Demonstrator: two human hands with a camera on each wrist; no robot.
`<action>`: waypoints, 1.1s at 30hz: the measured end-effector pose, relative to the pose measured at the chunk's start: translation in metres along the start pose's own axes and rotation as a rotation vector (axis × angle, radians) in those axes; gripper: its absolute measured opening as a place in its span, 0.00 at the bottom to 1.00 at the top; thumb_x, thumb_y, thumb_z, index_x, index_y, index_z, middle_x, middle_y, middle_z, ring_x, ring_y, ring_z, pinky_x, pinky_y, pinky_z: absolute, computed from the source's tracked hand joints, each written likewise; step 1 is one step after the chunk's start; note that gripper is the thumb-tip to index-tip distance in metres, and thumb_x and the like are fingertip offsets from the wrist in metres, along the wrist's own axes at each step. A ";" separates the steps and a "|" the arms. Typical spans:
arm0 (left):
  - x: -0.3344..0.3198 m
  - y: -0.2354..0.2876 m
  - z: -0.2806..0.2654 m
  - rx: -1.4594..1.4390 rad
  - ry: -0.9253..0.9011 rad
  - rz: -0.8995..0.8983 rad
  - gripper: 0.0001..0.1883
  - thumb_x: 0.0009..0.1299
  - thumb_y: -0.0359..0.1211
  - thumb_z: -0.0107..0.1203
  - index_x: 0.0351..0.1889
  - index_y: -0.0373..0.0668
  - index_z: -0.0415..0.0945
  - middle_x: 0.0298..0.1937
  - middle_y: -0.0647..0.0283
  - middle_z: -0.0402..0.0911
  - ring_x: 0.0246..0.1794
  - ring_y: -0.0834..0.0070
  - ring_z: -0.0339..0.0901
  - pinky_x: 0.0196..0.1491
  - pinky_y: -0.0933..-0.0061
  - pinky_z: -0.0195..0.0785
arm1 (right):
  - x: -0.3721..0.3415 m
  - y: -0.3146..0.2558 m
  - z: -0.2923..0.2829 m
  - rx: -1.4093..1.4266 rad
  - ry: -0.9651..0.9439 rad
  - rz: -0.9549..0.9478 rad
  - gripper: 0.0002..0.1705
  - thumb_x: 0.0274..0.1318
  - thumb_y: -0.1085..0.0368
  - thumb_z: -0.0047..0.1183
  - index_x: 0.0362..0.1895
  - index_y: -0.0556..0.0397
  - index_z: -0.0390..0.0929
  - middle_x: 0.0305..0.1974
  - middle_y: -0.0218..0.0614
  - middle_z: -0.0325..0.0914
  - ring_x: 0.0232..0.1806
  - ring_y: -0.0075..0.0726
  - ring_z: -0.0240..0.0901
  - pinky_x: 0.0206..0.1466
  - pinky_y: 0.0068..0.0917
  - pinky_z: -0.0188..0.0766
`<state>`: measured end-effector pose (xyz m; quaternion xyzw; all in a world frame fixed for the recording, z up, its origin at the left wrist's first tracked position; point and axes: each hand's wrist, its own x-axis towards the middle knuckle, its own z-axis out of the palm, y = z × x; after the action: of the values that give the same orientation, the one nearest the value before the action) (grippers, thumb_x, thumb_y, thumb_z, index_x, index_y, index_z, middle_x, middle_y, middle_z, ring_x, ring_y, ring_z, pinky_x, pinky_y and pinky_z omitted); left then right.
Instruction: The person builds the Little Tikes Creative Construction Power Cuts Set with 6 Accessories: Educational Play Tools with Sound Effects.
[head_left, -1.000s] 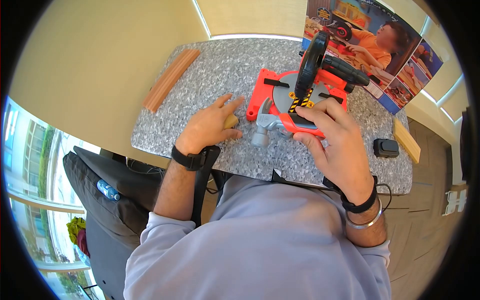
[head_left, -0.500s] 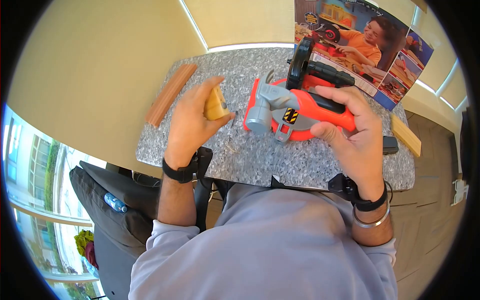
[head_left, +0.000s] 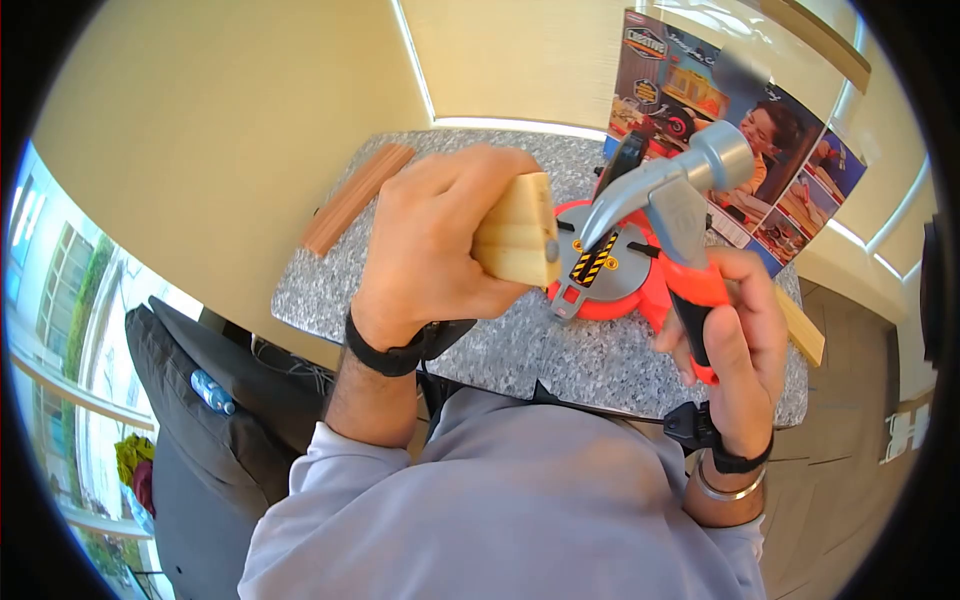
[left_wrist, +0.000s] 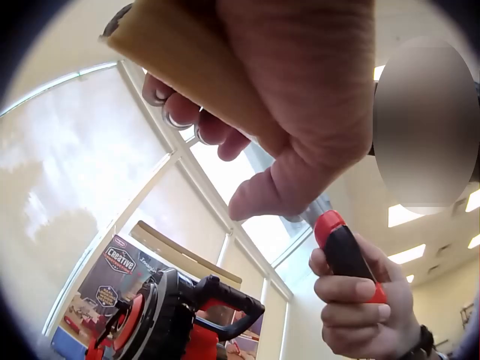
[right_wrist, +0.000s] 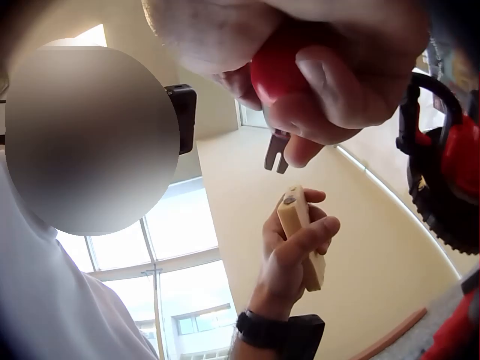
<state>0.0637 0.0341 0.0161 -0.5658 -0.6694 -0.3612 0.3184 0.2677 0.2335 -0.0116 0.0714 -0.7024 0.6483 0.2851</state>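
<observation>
My left hand [head_left: 420,235] grips a pale wooden block [head_left: 512,235], lifted above the table. A round grey nail-like head shows in the block's end, which faces right. My right hand [head_left: 750,335] holds a toy hammer [head_left: 682,215] by its red and black handle, head up. The grey claw points left toward the block, with a gap between them. From the right wrist, the forked claw [right_wrist: 277,153] appears above the block [right_wrist: 300,225]. Behind the hammer stands a red and grey toy miter saw [head_left: 628,275], partly covered by it.
A reddish-brown wooden strip [head_left: 360,195] lies along the left of the speckled table [head_left: 480,350]. At the back right stands a printed toy box [head_left: 800,195]. A pale plank [head_left: 802,328] is at the right edge, partly behind my right hand.
My left hand has lifted the block from the table and brought it up to the right. My right hand has raised the hammer and turned it, so its claw now faces the block.
</observation>
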 end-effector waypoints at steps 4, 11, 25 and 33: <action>0.000 0.002 -0.004 -0.018 -0.016 0.016 0.31 0.43 0.30 0.76 0.50 0.46 0.83 0.39 0.58 0.86 0.37 0.53 0.84 0.38 0.59 0.77 | -0.002 -0.006 0.007 -0.185 -0.014 -0.011 0.30 0.79 0.56 0.57 0.72 0.62 0.68 0.47 0.41 0.86 0.37 0.23 0.78 0.45 0.20 0.73; 0.002 0.001 -0.005 -0.008 -0.116 0.010 0.25 0.43 0.24 0.71 0.44 0.40 0.82 0.33 0.59 0.80 0.32 0.59 0.79 0.36 0.66 0.72 | -0.001 -0.004 0.012 -0.318 -0.016 -0.103 0.26 0.74 0.60 0.63 0.67 0.64 0.76 0.60 0.53 0.84 0.54 0.45 0.86 0.62 0.34 0.76; 0.004 0.007 0.003 0.103 -0.234 0.019 0.24 0.40 0.29 0.71 0.36 0.48 0.75 0.30 0.61 0.77 0.31 0.49 0.76 0.31 0.53 0.66 | -0.001 -0.016 -0.002 -0.528 -0.167 -0.205 0.27 0.67 0.67 0.67 0.65 0.66 0.76 0.58 0.55 0.86 0.55 0.50 0.88 0.63 0.33 0.77; 0.001 0.004 0.006 -0.046 -0.181 -0.019 0.22 0.38 0.28 0.69 0.36 0.44 0.79 0.28 0.62 0.77 0.27 0.55 0.68 0.32 0.61 0.59 | -0.006 -0.015 -0.004 -0.420 -0.156 -0.155 0.31 0.73 0.57 0.64 0.68 0.67 0.74 0.59 0.44 0.80 0.59 0.34 0.79 0.68 0.31 0.70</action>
<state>0.0671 0.0395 0.0139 -0.5968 -0.6922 -0.3271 0.2401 0.2807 0.2335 -0.0014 0.1140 -0.8341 0.4567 0.2876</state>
